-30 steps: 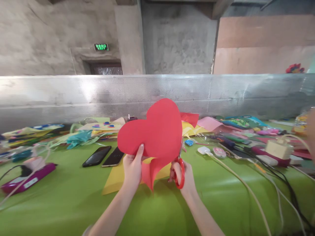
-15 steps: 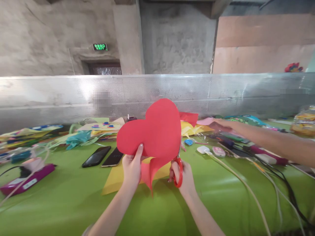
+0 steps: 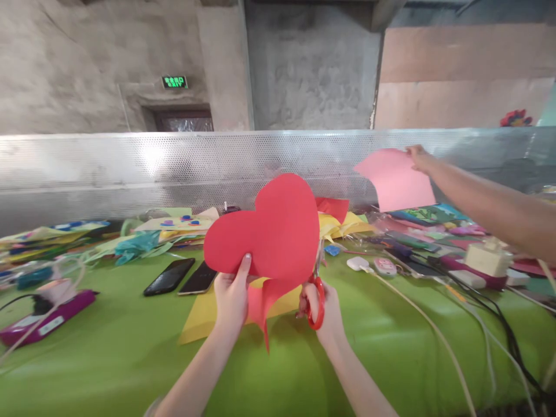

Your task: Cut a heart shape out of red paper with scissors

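My left hand (image 3: 231, 292) pinches the lower left edge of a red paper heart (image 3: 278, 231), thumb on its front face. The heart is tilted, its lobes toward the upper left. From its lower edge a curled strip of red paper (image 3: 266, 310) hangs down. My right hand (image 3: 324, 307) is closed on red-handled scissors (image 3: 318, 301), whose blades point up along the heart's right edge. A yellow paper sheet (image 3: 202, 315) lies on the green tabletop (image 3: 130, 359) beneath my hands.
Two phones (image 3: 169, 277) lie left of the heart. A purple power strip (image 3: 47, 318) sits at far left. At right, another person's hand (image 3: 419, 157) holds up a pink paper sheet (image 3: 402, 182). White cables (image 3: 430, 330) cross the right side. A perforated metal panel (image 3: 269, 156) stands behind.
The other person's hand has lifted the pink sheet up off the table clutter. My hands, the heart and the scissors have barely moved; the scissor blades now show more, slightly away from the paper edge.
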Tool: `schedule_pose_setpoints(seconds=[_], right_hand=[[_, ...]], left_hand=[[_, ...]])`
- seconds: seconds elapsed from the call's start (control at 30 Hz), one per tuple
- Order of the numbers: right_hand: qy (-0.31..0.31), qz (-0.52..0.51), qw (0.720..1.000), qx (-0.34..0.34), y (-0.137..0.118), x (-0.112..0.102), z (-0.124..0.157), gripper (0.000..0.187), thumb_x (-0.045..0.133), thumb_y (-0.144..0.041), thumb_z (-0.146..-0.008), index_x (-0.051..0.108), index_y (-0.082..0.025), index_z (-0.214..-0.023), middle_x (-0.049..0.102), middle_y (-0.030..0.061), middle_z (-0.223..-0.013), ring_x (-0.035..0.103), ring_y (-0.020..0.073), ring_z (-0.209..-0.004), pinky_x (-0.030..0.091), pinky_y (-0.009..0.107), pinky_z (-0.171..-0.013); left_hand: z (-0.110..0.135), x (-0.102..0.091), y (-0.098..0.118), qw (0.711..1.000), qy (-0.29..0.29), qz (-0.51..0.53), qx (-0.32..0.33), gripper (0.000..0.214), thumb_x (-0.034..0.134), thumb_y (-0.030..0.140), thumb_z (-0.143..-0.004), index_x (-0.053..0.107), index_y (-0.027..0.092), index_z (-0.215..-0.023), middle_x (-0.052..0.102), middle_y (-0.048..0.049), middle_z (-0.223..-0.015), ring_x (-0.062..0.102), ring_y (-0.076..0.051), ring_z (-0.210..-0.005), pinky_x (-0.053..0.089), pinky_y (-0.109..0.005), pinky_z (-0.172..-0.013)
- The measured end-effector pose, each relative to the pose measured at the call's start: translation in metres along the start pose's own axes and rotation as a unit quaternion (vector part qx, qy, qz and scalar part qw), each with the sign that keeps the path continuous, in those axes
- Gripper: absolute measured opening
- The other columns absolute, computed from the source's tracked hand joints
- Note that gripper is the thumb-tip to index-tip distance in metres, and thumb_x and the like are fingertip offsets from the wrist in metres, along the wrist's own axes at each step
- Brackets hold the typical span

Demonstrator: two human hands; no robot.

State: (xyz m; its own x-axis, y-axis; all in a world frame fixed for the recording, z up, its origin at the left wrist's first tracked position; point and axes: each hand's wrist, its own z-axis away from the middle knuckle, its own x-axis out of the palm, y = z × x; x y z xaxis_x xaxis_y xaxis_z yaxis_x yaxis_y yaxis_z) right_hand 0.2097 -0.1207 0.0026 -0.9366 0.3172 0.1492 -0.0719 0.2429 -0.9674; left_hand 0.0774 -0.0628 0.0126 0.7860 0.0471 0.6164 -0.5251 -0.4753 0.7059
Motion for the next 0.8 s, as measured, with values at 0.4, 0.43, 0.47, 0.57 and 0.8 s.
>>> schedule_pose_setpoints(seconds=[0.4,0.43,0.47,0.57,0.8], right_hand=[[-0.004,-0.011,1.0,-0.011,0.0011,-0.0013,0.001,0.016,0.048,-0.027,-0.065,0.039,-0.022,-0.053,0.041,-0.0068,-0.035,0.042,0.0094,-0.034,0.037,0.022,-0.04],[-0.003,-0.012,1.0,-0.011,0.0013,-0.0011,0.0008,0.016,0.048,-0.027,-0.065,0.039,-0.022,-0.053,0.041,-0.0068,-0.035,0.042,0.0095,-0.033,0.037,0.022,-0.04],[-0.002,-0.012,1.0,-0.011,0.0015,-0.0009,0.0006,0.016,0.048,-0.027,-0.065,0.039,-0.022,-0.053,0.041,-0.0067,-0.035,0.042,0.0096,-0.034,0.037,0.022,-0.04],[-0.001,-0.009,1.0,-0.014,0.0012,-0.0006,0.0006,0.018,0.049,-0.027,-0.065,0.039,-0.022,-0.052,0.041,-0.0066,-0.034,0.042,0.01,-0.034,0.037,0.023,-0.04],[0.005,0.002,1.0,-0.015,-0.0014,-0.0008,0.0027,0.022,0.05,-0.031,-0.068,0.038,-0.022,-0.053,0.04,-0.0069,-0.034,0.041,0.0095,-0.034,0.037,0.023,-0.04]], left_hand=[[0.002,0.001,0.003,1.0,0.01,0.005,-0.013,0.028,0.078,0.029,-0.062,0.071,0.015,-0.086,0.072,-0.0049,-0.087,0.068,-0.02,-0.072,0.058,-0.033,-0.068],[0.0021,0.0006,0.003,1.0,0.01,0.003,-0.014,0.028,0.078,0.029,-0.062,0.071,0.015,-0.086,0.072,-0.0049,-0.087,0.068,-0.02,-0.072,0.058,-0.033,-0.068],[0.0021,0.0001,0.0028,1.0,0.009,0.0,-0.014,0.029,0.078,0.029,-0.063,0.071,0.014,-0.086,0.072,-0.0051,-0.087,0.068,-0.02,-0.071,0.058,-0.033,-0.068],[0.0017,-0.0015,0.0021,1.0,0.003,-0.014,-0.012,0.029,0.077,0.03,-0.064,0.071,0.014,-0.087,0.072,-0.006,-0.087,0.068,-0.02,-0.072,0.058,-0.035,-0.072],[0.0011,-0.0031,0.0012,1.0,-0.005,-0.02,-0.004,0.029,0.077,0.031,-0.065,0.071,0.014,-0.088,0.072,-0.0057,-0.087,0.068,-0.021,-0.073,0.058,-0.034,-0.07]])
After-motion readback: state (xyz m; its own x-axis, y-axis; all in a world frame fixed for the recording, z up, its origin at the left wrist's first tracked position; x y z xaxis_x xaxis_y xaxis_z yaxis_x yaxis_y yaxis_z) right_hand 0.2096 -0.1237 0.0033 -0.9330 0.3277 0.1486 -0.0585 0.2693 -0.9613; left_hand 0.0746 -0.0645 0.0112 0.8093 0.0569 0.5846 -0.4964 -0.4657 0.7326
